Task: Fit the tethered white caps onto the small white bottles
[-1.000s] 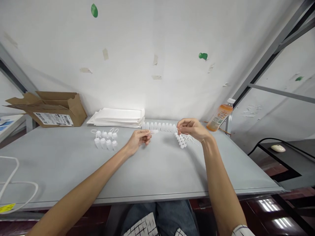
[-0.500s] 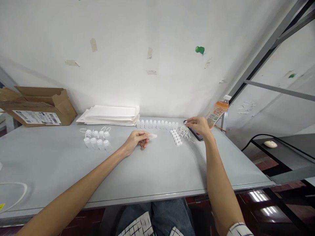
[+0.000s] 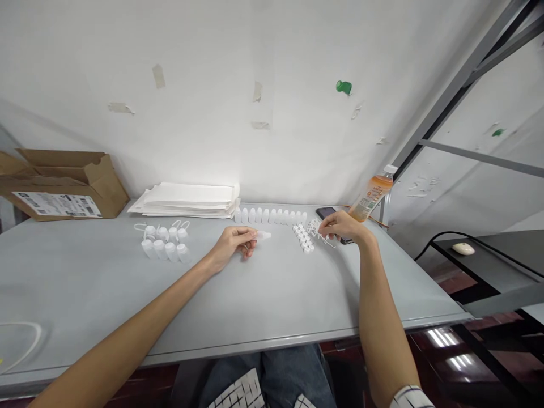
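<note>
My left hand (image 3: pixel 233 248) rests near the table's middle, its fingers shut on a small translucent white plastic dropper bottle (image 3: pixel 264 235) whose tip points right. My right hand (image 3: pixel 341 226) is pinching into a tangle of thin white plastic loops (image 3: pixel 315 228). Just left of those loops lies a cluster of small white bottle caps (image 3: pixel 302 238). Behind both hands stands a long row of white plastic bottles (image 3: pixel 270 216). A black smartphone (image 3: pixel 326 213) lies partly under my right hand.
A group of white bottles with looped straps (image 3: pixel 164 243) stands on the grey table (image 3: pixel 272 300) at left. Behind it are a stack of white paper sheets (image 3: pixel 187 201) and an open cardboard box (image 3: pixel 63 184). An orange drink bottle (image 3: pixel 372 192) stands at the back right, past the table's right edge.
My right hand has gone from holding the loops and caps above the table, to the phone, and now to the loops lying on the table. My left hand stays nearly still with the bottle.
</note>
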`<state>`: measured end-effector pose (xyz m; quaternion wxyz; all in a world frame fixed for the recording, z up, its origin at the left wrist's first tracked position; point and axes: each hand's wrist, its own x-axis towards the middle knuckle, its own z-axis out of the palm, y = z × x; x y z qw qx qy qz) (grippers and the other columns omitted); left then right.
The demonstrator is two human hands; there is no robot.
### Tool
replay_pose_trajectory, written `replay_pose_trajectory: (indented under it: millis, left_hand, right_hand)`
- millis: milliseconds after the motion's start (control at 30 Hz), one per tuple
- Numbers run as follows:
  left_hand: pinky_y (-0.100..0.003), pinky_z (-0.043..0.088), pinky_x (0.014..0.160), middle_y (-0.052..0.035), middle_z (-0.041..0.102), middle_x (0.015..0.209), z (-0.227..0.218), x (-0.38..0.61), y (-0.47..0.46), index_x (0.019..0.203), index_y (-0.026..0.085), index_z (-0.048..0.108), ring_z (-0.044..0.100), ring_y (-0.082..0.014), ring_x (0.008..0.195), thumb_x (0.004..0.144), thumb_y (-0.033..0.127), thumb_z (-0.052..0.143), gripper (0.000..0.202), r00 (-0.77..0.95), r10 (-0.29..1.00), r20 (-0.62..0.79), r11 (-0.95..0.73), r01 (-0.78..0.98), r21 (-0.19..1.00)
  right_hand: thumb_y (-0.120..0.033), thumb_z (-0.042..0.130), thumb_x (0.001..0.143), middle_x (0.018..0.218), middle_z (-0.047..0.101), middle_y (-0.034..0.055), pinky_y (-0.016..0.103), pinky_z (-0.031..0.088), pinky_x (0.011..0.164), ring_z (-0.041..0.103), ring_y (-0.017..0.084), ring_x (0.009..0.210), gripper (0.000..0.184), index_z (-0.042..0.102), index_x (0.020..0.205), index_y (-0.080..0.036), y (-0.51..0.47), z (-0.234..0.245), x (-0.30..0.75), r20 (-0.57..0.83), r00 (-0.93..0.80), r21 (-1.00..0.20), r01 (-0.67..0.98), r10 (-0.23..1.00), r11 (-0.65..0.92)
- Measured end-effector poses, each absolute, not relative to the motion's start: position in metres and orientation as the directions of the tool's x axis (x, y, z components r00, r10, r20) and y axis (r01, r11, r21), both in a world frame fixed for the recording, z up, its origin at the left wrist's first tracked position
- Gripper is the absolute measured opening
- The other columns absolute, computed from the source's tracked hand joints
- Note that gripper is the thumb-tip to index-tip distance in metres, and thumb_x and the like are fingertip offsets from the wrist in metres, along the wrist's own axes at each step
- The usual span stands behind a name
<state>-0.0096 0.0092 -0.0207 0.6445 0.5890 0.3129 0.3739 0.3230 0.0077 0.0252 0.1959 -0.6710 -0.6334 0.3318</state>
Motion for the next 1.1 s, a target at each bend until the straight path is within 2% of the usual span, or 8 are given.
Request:
replay_pose_trajectory:
  millis: [200, 367, 533, 733, 833, 900, 1000, 1100]
  left_hand:
    - [-0.025, 0.041, 0.044, -0.0013, 0.056, 0.066, -0.021, -0.006, 0.006, 0.075, 0.012, 0.065, 0.055, -0.0115, 0.05, 0.079, 0.039, 0.066, 0.027, 0.533, 0.846, 0.013, 0.044, -0.094, 0.995]
    - [-0.025, 0.041, 0.045, -0.0013, 0.056, 0.064, -0.022, -0.007, 0.007, 0.071, 0.012, 0.064, 0.055, -0.0114, 0.05, 0.08, 0.039, 0.065, 0.028, 0.534, 0.846, 0.006, 0.046, -0.085, 0.995]
    - [-0.025, 0.041, 0.045, -0.0012, 0.056, 0.064, -0.022, -0.007, 0.007, 0.072, 0.013, 0.064, 0.054, -0.0116, 0.05, 0.08, 0.039, 0.065, 0.027, 0.539, 0.842, 0.011, 0.042, -0.085, 0.996]
    - [-0.025, 0.041, 0.046, -0.0009, 0.055, 0.065, -0.021, -0.007, 0.006, 0.072, 0.013, 0.063, 0.054, -0.0113, 0.05, 0.081, 0.039, 0.065, 0.027, 0.549, 0.836, 0.01, 0.043, -0.083, 0.996]
    - [-0.025, 0.04, 0.045, -0.0009, 0.055, 0.065, -0.021, -0.006, 0.006, 0.073, 0.012, 0.064, 0.054, -0.0114, 0.05, 0.08, 0.039, 0.065, 0.028, 0.546, 0.838, 0.006, 0.045, -0.082, 0.996]
    - [-0.025, 0.041, 0.045, -0.0009, 0.056, 0.065, -0.02, -0.006, 0.005, 0.075, 0.012, 0.064, 0.054, -0.0115, 0.05, 0.08, 0.04, 0.065, 0.028, 0.539, 0.842, 0.005, 0.047, -0.083, 0.995]
    - [-0.025, 0.04, 0.045, -0.0015, 0.057, 0.065, -0.019, -0.006, 0.006, 0.075, 0.012, 0.064, 0.054, -0.0117, 0.05, 0.08, 0.042, 0.064, 0.031, 0.525, 0.851, 0.007, 0.046, -0.087, 0.995]
    - [-0.025, 0.04, 0.045, -0.0021, 0.057, 0.064, -0.02, -0.006, 0.006, 0.073, 0.011, 0.063, 0.054, -0.0119, 0.049, 0.082, 0.047, 0.061, 0.037, 0.507, 0.862, -0.006, 0.05, -0.074, 0.996]
  right_hand:
    - [-0.018, 0.066, 0.066, 0.056, 0.062, 0.001, 0.018, 0.04, 0.041, 0.052, 0.008, 0.046, 0.005, 0.066, 0.063, -0.014, 0.004, 0.03, 0.316, -0.297, -0.029, -0.634, 0.753, 0.954, -0.175]
    - [-0.025, 0.072, 0.067, 0.06, 0.064, 0.0029, 0.018, 0.038, 0.04, 0.055, 0.008, 0.046, 0.016, 0.062, 0.061, -0.014, 0.005, 0.028, 0.316, -0.371, 0.009, -0.574, 0.784, 0.929, -0.237]
    - [-0.033, 0.074, 0.068, 0.067, 0.069, 0.0059, 0.018, 0.038, 0.039, 0.06, 0.011, 0.049, 0.023, 0.062, 0.064, -0.014, 0.003, 0.029, 0.319, -0.352, 0.071, -0.582, 0.764, 0.933, -0.278]
    - [-0.04, 0.071, 0.073, 0.072, 0.07, 0.008, 0.019, 0.037, 0.04, 0.057, 0.009, 0.048, 0.031, 0.061, 0.06, -0.013, 0.0, 0.033, 0.316, -0.343, 0.136, -0.553, 0.771, 0.93, -0.316]
    - [-0.041, 0.07, 0.074, 0.063, 0.065, 0.0047, 0.02, 0.036, 0.039, 0.053, 0.008, 0.044, 0.032, 0.057, 0.059, -0.015, 0.0, 0.032, 0.317, -0.277, 0.159, -0.571, 0.766, 0.948, -0.295]
    - [-0.043, 0.068, 0.075, 0.051, 0.057, 0.0004, 0.02, 0.034, 0.038, 0.046, 0.007, 0.039, 0.034, 0.053, 0.058, -0.016, -0.002, 0.034, 0.317, -0.178, 0.166, -0.585, 0.775, 0.97, -0.24]
    - [-0.049, 0.062, 0.078, 0.041, 0.047, -0.0035, 0.02, 0.03, 0.037, 0.037, 0.006, 0.036, 0.038, 0.051, 0.06, -0.018, -0.007, 0.042, 0.309, 0.004, 0.12, -0.636, 0.766, 0.993, -0.091]
    - [-0.054, 0.06, 0.079, 0.045, 0.046, -0.0038, 0.02, 0.031, 0.039, 0.038, 0.006, 0.039, 0.039, 0.055, 0.066, -0.017, -0.01, 0.048, 0.286, 0.099, -0.013, -0.742, 0.666, 0.995, 0.083]
